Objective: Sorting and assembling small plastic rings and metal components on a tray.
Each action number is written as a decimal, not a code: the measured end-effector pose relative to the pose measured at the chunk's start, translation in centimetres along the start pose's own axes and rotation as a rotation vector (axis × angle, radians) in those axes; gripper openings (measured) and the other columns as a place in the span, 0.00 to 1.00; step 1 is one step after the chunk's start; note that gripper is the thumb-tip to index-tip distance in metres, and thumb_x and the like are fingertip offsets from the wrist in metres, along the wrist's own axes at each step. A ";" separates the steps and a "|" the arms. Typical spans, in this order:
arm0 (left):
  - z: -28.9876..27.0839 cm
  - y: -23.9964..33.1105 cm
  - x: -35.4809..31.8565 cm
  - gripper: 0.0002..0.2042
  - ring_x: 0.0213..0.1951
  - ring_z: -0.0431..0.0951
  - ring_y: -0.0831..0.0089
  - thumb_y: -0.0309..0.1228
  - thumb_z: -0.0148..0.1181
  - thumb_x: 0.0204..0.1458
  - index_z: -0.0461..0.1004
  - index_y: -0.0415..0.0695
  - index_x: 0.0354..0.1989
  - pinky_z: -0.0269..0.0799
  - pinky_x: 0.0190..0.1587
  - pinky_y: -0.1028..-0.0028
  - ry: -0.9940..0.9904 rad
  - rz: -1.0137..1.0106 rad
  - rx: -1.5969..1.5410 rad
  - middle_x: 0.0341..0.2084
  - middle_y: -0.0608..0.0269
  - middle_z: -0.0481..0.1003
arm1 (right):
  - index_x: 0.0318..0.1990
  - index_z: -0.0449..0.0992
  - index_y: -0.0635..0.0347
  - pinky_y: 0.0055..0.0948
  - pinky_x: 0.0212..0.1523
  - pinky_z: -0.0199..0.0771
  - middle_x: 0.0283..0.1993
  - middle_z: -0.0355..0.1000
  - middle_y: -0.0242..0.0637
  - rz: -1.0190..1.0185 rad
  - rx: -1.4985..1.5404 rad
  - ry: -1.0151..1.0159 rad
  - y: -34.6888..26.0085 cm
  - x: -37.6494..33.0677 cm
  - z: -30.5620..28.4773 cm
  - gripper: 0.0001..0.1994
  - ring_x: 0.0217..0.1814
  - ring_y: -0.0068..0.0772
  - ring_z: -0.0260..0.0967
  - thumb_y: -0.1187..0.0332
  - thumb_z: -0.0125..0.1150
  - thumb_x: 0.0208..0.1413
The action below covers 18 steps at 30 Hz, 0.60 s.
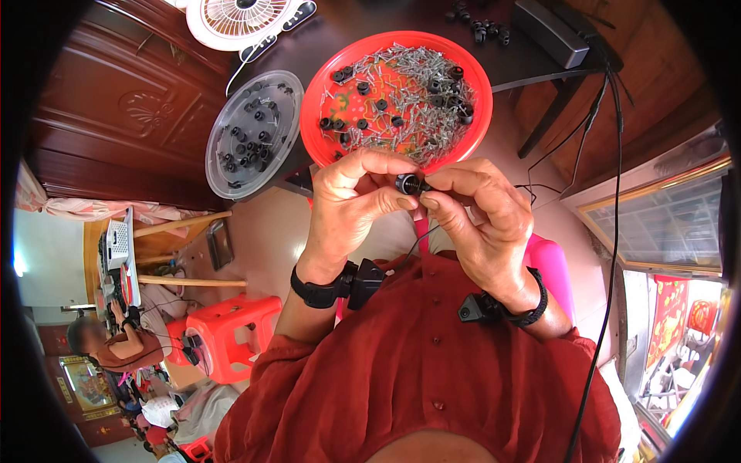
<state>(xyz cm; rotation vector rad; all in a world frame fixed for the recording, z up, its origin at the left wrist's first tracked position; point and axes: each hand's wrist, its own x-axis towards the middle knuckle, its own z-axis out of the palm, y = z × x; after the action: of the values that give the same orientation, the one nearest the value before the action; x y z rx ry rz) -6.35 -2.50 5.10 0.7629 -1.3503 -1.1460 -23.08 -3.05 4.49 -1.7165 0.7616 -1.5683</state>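
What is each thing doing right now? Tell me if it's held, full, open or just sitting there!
Left hand: fingers pinched on the small black part.
Right hand: fingertips pinched on the same part.
Small black part: held up between both hands.
Red bowl: open, filled with silver screws and some black parts.
Clear round tray: holds black parts, sits beside the bowl.
White fan: on the table; running or not, cannot tell.

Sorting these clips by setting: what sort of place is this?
Probably a home workshop for small assembly: a red bowl of screws and black parts, a clear tray of finished pieces, carved wooden doors.
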 end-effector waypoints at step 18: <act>0.3 0.6 0.4 0.12 0.34 0.76 0.73 0.13 0.62 0.38 0.74 0.34 0.34 0.78 0.35 0.77 0.023 0.031 0.198 0.32 0.57 0.73 | 0.33 0.76 0.66 0.17 0.28 0.70 0.30 0.73 0.32 0.489 0.500 0.008 0.0 0.0 0.3 0.05 0.28 0.16 0.67 0.81 0.60 0.48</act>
<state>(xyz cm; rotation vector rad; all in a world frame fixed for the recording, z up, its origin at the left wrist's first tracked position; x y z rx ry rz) -6.63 -2.64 5.83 0.8913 -1.4663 -0.9861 -22.81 -3.00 4.49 -1.0649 0.6579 -1.2827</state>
